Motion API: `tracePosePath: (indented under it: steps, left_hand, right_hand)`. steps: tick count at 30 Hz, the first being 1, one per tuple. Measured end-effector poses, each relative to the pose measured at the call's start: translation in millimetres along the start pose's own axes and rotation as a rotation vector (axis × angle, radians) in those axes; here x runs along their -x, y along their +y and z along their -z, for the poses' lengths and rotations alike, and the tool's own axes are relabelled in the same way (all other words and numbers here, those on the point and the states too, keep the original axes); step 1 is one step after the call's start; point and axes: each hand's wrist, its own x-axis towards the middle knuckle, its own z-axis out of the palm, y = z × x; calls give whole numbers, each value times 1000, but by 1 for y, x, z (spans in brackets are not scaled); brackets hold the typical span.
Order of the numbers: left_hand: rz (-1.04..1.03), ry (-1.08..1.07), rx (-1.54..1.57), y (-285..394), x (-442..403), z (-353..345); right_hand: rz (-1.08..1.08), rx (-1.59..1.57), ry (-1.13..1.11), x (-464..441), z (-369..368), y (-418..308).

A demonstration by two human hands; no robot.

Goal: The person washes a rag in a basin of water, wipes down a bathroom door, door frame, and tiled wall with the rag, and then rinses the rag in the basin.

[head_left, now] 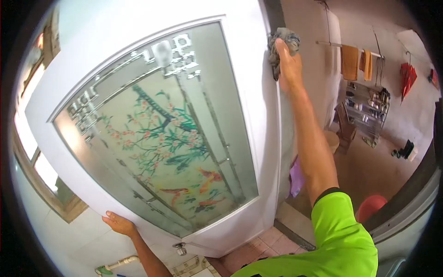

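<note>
In my right hand (289, 64) is a crumpled grey cloth (287, 39), pressed against the upper right side edge of a white door (251, 115). The fingers are closed round the cloth and partly hidden by it. My left hand (121, 224) is at the door's lower left edge, its visible fingers stretched out and pointing left; whether it bears on the door is hard to tell. Set in the door is a frosted glass panel (161, 134) painted with blossoms and orange fish. A round metal knob (181, 249) sticks out near the door's bottom.
Beyond the doorway are a shoe rack (367, 108), orange towels (350, 62) on a rail, a red umbrella (408, 78), a wooden chair (344, 127) and a red basin (370, 207). A window (41, 161) is at left, above a pipe (122, 262).
</note>
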Motion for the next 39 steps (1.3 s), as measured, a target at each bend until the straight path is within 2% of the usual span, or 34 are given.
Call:
tracePosePath:
  steps: [2, 3, 5, 7, 9, 11, 13, 14, 15, 16, 17, 19, 20, 21, 22, 23, 24, 26, 30, 32, 36, 37, 39]
  left_hand:
    - [-23, 32, -8, 4, 1, 0]
    - [-8, -24, 22, 8, 3, 2]
    - [4, -102, 29, 9, 3, 8]
    - [24, -94, -10, 4, 1, 11]
    - [34, -117, -54, 2, -4, 5]
    - [47, -176, 248, -7, -2, 8]
    - [60, -134, 119, -23, -3, 9]
    - [-38, -125, 82, -41, -5, 11]
    - [167, -177, 93, -17, -5, 17]
    - [58, -193, 205, -41, -9, 16]
    - [28, -196, 136, -16, -5, 20]
    - [49, -190, 290, -4, 5, 26]
    - [-60, -239, 252, -7, 6, 34]
    - [-61, -210, 117, 20, 12, 44]
    - [-33, -256, 180, 14, 13, 52]
    - [-118, -239, 71, 34, 20, 62]
    - [-136, -223, 104, 50, 27, 68]
    - [-90, -206, 25, 78, 34, 81]
    - [-85, -286, 99, 85, 40, 102]
    - [-26, -301, 99, 88, 43, 110]
    - [-104, -225, 167, 103, 53, 117]
    - [-53, -242, 132, 111, 57, 125]
    - [-2, -262, 128, 119, 62, 138]
  right_hand:
    - [253, 416, 48, -9, -22, -3]
    - [364, 420, 42, 0, -25, 1]
    - [396, 470, 81, 11, -14, 27]
    - [435, 419, 74, 50, -9, 30]
    - [225, 562, 71, 80, 21, 54]
    - [127, 720, 87, 136, 33, 56]
    - [24, 751, 96, 178, 87, 130]
    - [-21, 762, 50, 207, 111, 150]
    - [-115, 902, 74, 234, 130, 166]
    - [-205, 1039, 96, 258, 141, 176]
    - [-258, 1041, 47, 278, 149, 183]
    - [-242, 872, 110, 311, 155, 200]
    - [-406, 811, 57, 324, 144, 192]
    - [-566, 749, 6, 328, 126, 173]
    - [-555, 663, -33, 335, 110, 165]
    - [-637, 649, -39, 340, 93, 156]
    - [-669, 649, -80, 347, 88, 167]
    - [-472, 808, -15, 356, 75, 186]
    - [-526, 870, -63, 369, 58, 159]
    - [-569, 604, -166, 379, 54, 144]
    - [-689, 544, -271, 407, 65, 150]
    - [-740, 546, -277, 419, 65, 141]
    - [-767, 571, -438, 432, 65, 122]
